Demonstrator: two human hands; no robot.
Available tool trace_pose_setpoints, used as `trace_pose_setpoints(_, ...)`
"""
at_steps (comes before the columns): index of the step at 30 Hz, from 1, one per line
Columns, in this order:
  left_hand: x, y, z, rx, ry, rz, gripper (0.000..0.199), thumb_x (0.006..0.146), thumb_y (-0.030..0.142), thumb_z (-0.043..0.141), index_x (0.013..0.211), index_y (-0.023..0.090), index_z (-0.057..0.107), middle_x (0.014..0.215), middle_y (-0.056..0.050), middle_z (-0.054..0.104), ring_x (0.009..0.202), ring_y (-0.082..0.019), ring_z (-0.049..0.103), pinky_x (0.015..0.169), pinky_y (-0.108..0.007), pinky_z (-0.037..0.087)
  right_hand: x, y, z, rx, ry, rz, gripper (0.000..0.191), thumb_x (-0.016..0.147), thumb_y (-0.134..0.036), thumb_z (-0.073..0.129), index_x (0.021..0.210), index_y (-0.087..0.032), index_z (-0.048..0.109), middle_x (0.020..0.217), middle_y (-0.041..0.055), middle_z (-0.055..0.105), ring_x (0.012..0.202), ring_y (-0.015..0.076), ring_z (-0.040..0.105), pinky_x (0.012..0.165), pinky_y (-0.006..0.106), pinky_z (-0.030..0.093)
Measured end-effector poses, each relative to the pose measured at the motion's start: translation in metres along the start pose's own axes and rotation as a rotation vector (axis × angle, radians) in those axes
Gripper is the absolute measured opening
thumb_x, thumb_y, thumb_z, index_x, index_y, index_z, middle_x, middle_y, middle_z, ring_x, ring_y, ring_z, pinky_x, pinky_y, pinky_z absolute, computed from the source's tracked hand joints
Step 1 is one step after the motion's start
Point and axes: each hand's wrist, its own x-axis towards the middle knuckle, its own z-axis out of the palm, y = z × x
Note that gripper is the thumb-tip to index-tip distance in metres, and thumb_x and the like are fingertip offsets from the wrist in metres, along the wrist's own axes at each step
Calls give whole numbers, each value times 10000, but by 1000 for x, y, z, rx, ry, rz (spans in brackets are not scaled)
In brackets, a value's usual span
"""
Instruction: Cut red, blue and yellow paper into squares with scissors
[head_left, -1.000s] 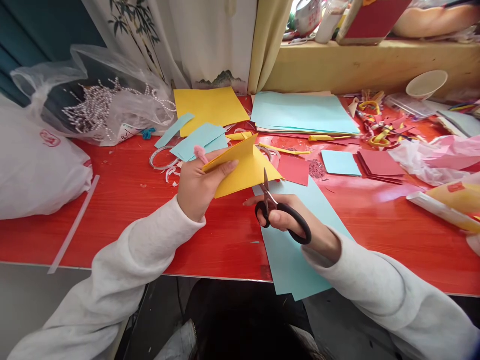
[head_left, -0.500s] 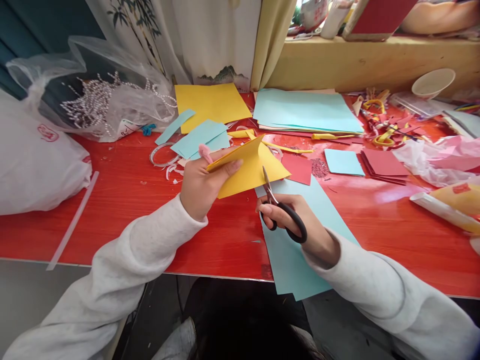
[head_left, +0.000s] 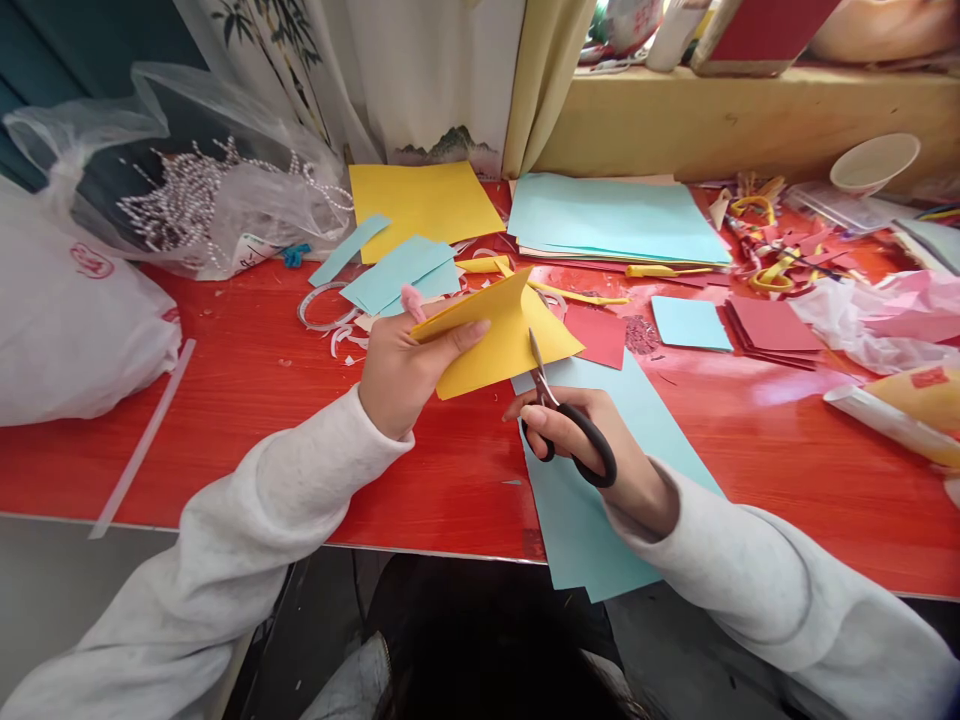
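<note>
A folded yellow paper (head_left: 487, 350) is pinched between the thumb and fingers of my left hand (head_left: 409, 370), above the red table. My right hand (head_left: 592, 430) is closed around black-handled scissors (head_left: 594, 445), with fingers at the handle loops. Their blades point up and away, and the tips lie over the right part of the yellow paper. Under my right hand a long light-blue sheet (head_left: 592, 530) reaches past the table's front edge. A red paper square (head_left: 596, 335) shows just behind the yellow paper.
Blue cut pieces (head_left: 405, 275) and a yellow sheet (head_left: 424, 205) lie behind my left hand. Farther right are a blue paper stack (head_left: 615, 215), red squares (head_left: 772, 328) and scraps (head_left: 780, 250). A white bag (head_left: 75, 310) stands left, a bowl (head_left: 874, 163) back right.
The view has shifted very slightly. My right index finger reaches a little farther left; both hands keep their hold on the paper and the scissors.
</note>
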Motion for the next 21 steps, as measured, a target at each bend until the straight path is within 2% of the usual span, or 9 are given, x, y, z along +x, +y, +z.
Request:
trace_pose_setpoints(5, 0, -1, 0, -23, 1, -9, 173, 707, 197, 683, 875, 236, 675, 953, 51, 660, 974, -232, 618, 948, -473, 477, 0, -2, 4, -12, 57, -29, 443, 723, -501, 611, 512, -174, 400, 504, -43, 335, 499, 71, 304, 480, 236, 276)
trace_pose_setpoints(9, 1, -4, -1, -4, 8, -15, 179, 701, 215, 692, 878, 238, 677, 917, 50, 668, 968, -236, 621, 961, -487, 466, 0, -2, 5, -14, 90, -28, 422, 720, -483, 623, 520, -174, 417, 484, -49, 334, 482, 68, 309, 476, 238, 271)
trace_pose_setpoints(16, 1, -2, 0, 7, -18, -36, 172, 699, 203, 695, 869, 230, 684, 898, 40, 671, 990, -253, 611, 1009, -529, 410, 1, 1, 1, -30, 35, -15, 443, 765, -548, 533, 549, -178, 421, 507, -30, 408, 493, 79, 350, 489, 249, 285)
trace_pose_setpoints(21, 1, -1, 0, 15, -40, -61, 149, 708, 220, 686, 857, 218, 682, 854, 34, 667, 1004, -264, 604, 1002, -531, 416, 0, -1, 2, -52, 93, 3, 447, 710, -530, 610, 518, -176, 419, 482, -41, 366, 481, 71, 313, 469, 237, 279)
